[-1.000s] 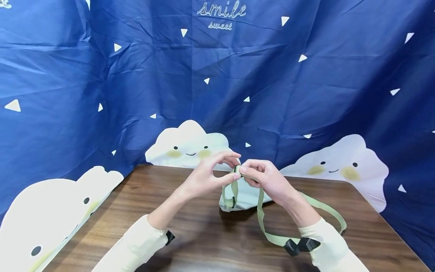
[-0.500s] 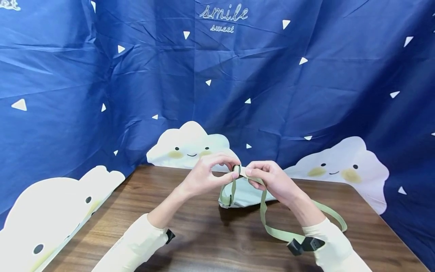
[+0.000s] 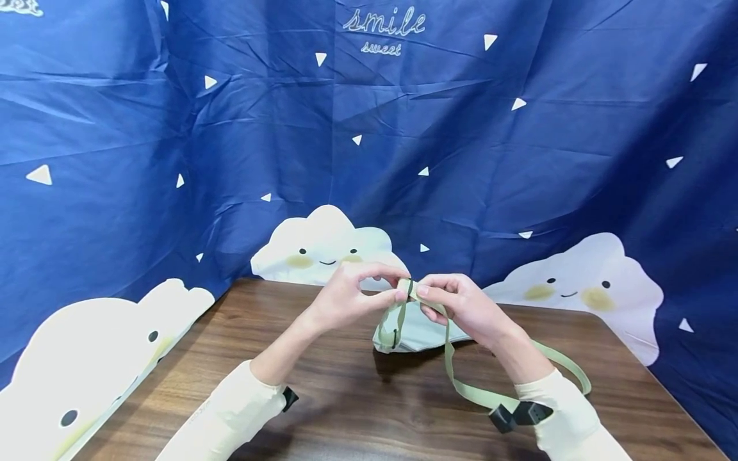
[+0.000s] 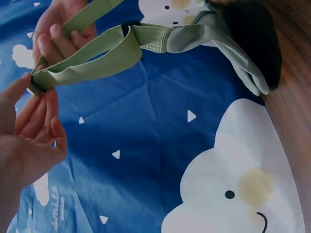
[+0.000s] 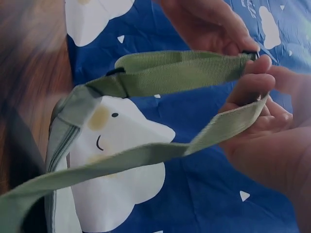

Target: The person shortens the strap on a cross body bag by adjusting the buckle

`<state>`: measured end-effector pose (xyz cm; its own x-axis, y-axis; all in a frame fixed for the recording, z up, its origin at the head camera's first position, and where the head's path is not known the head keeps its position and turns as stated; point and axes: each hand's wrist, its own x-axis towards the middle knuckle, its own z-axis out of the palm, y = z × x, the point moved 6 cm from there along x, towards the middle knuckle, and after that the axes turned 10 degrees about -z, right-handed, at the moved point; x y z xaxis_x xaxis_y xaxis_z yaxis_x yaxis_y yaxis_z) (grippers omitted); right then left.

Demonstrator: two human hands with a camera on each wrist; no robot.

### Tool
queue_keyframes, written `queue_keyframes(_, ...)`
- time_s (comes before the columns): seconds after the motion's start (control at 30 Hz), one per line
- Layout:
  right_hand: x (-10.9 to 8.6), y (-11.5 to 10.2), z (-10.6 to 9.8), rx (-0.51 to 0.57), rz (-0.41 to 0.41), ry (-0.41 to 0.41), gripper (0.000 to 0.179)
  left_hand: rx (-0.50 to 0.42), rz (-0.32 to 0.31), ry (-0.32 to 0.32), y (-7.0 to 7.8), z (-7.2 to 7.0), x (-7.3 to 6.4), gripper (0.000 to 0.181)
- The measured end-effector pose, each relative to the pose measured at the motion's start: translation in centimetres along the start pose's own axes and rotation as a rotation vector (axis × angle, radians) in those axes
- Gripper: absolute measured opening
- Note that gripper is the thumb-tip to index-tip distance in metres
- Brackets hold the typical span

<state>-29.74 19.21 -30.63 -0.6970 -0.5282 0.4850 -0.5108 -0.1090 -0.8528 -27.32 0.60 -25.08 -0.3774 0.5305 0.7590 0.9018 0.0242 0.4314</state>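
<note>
A pale bag (image 3: 429, 333) with a light green webbing strap (image 3: 451, 368) sits at the back of the table. My left hand (image 3: 348, 298) pinches the black strap slider (image 3: 410, 286) between thumb and fingertips, lifted above the bag. Right beside it, my right hand (image 3: 461, 306) pinches the strap close to the slider. Between slider and bag the webbing (image 4: 92, 60) forms a doubled loop, with a second black ring (image 4: 130, 24) nearer the bag. In the right wrist view, a zipper (image 5: 63, 148) runs along the bag, and the strap's other run (image 5: 141, 158) drops from my right hand.
The brown wooden table (image 3: 323, 403) lies under both forearms. A blue curtain (image 3: 277, 128) with white clouds and triangles hangs behind it. The strap's long loop (image 3: 567, 371) curves out past my right forearm, where a black wrist device (image 3: 530, 413) sits.
My right hand has drawn a short length of strap rightward, away from the slider, and the fingers now sit slightly apart. My left hand keeps hold of the slider, which has turned a little.
</note>
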Motion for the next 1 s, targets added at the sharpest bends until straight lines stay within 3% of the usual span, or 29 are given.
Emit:
queue_keyframes(0.1,-0.1,0.1,-0.3,-0.001,0.012,-0.002,0.017,-0.023,-0.005,0.003,0.0,-0.1,0.0,0.023)
queue_keyframes(0.37,0.0,0.1,0.2,-0.017,-0.002,-0.024,0.016,-0.008,-0.048,-0.066,-3.1,1.0,-0.3,0.023)
queue_keyframes(0.5,0.0,0.3,0.4,-0.015,0.000,-0.037,0.017,-0.001,-0.076,-0.087,-3.6,1.2,-0.6,0.022)
queue_keyframes(0.8,0.2,0.6,-0.2,0.068,0.034,-0.008,0.018,-0.015,-0.103,-0.002,-3.3,0.3,-0.3,0.014)
queue_keyframes(1.0,0.2,1.0,0.0,0.084,0.033,-0.020,0.019,-0.023,-0.112,-0.021,-4.1,0.6,-0.5,0.014)
